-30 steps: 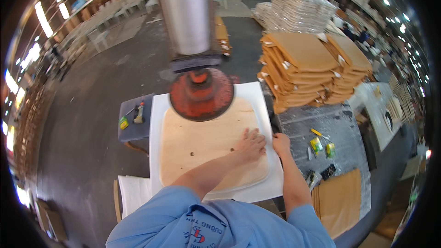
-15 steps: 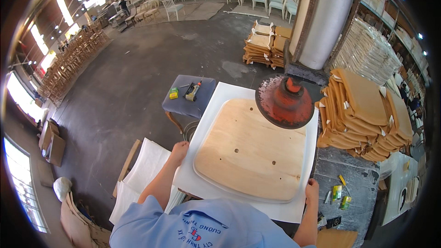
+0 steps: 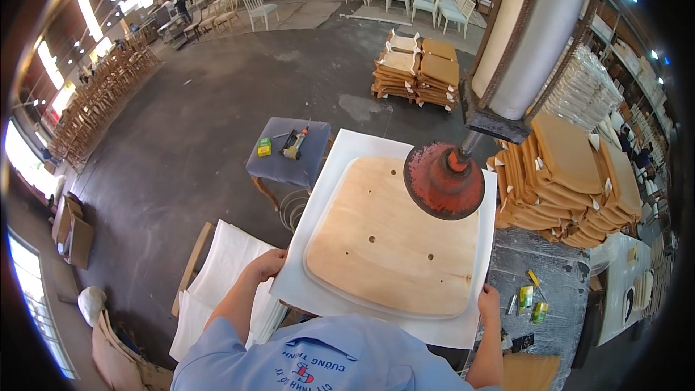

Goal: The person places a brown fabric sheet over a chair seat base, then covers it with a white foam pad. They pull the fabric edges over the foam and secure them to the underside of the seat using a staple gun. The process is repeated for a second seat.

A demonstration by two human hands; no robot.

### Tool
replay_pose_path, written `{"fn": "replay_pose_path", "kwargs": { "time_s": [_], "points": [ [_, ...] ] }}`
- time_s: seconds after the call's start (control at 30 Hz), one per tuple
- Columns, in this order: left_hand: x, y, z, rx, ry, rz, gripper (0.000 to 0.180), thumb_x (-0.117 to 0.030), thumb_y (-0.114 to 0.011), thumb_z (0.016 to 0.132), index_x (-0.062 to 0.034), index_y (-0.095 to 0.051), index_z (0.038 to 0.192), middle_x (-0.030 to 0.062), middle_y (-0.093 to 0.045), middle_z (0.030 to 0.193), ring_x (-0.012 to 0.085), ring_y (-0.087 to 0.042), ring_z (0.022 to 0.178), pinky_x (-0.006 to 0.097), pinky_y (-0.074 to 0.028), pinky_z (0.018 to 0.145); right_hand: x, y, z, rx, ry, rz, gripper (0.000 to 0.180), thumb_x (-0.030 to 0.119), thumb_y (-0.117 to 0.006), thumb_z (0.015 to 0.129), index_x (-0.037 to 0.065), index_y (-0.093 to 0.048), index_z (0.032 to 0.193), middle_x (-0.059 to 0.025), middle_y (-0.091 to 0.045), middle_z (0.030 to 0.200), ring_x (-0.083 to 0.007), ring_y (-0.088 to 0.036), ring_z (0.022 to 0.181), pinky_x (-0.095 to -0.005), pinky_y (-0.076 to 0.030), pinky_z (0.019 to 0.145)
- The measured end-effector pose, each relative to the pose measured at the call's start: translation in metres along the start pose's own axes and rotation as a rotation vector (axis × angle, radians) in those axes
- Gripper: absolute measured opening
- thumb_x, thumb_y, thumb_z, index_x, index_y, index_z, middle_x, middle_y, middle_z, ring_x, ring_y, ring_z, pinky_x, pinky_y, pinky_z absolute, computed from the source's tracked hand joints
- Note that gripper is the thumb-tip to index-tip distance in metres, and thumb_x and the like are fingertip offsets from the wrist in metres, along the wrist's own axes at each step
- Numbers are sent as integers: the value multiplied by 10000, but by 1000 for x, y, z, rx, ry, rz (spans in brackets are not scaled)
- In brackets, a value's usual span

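Observation:
A wooden seat board (image 3: pixel 391 239) with several drilled holes lies on a pale pad, over a white sheet (image 3: pixel 295 284) of covering material. My left hand (image 3: pixel 268 264) is closed on the sheet's left edge. At the right edge, near its front corner, my right hand (image 3: pixel 489 300) has its fingers curled in on the sheet. A red, worn press disc (image 3: pixel 443 179) on a metal rod hangs over the board's far right part, hiding that corner. I cannot tell whether the disc touches the wood.
The press column (image 3: pixel 532 36) rises behind the disc. Brown seat cushions (image 3: pixel 572 166) are stacked at the right. A blue stool (image 3: pixel 286 163) holds a nail gun (image 3: pixel 295 143). Small boxes (image 3: pixel 526 297) lie on the side table. White sheets (image 3: pixel 228 261) are piled at the left.
The red disc has come down toward the board, with more of its rod showing. My left hand has slid a little nearer along the sheet's edge. The view has shifted slightly.

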State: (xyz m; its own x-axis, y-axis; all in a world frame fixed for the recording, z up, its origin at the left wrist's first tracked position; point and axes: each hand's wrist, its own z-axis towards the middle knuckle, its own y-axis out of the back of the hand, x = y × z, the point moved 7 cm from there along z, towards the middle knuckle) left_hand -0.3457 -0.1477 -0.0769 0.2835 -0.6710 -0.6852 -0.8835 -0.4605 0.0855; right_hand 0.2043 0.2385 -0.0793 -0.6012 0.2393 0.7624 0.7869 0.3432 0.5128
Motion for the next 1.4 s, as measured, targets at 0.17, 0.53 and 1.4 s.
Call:
{"fn": "replay_pose_path", "kwargs": {
  "time_s": [0.17, 0.53, 1.4],
  "points": [
    [-29, 22, 35, -251, -124, 89, 412, -421, -730, 1062, -33, -826, 1160, 46, -777, 954, 153, -713, 811, 352, -560, 653, 20, -13, 3, 79, -64, -18, 326, 250, -768, 987, -40, -790, 1136, -107, -797, 971, -190, -722, 843, -361, -562, 755],
    [-90, -27, 16, -735, -421, 718, 327, -308, -598, 1041, -40, -762, 953, 232, -781, 946, 464, -749, 941, 573, -569, 843, 65, -23, -34, -330, 406, -486, 68, 104, -670, 981, 37, -679, 974, -247, -736, 889, -495, -717, 855, -559, -532, 728],
    [-166, -82, 41, -599, -989, 936, 450, -205, -639, 1092, -53, -625, 1516, 223, -514, 1660, 457, -399, 1591, 566, -312, 1315, 141, -55, -6, -386, 699, -756, 570, 353, -648, 1079, 104, -575, 1586, -167, -496, 1690, -398, -427, 1584, -633, -318, 1283]
  ]
}}
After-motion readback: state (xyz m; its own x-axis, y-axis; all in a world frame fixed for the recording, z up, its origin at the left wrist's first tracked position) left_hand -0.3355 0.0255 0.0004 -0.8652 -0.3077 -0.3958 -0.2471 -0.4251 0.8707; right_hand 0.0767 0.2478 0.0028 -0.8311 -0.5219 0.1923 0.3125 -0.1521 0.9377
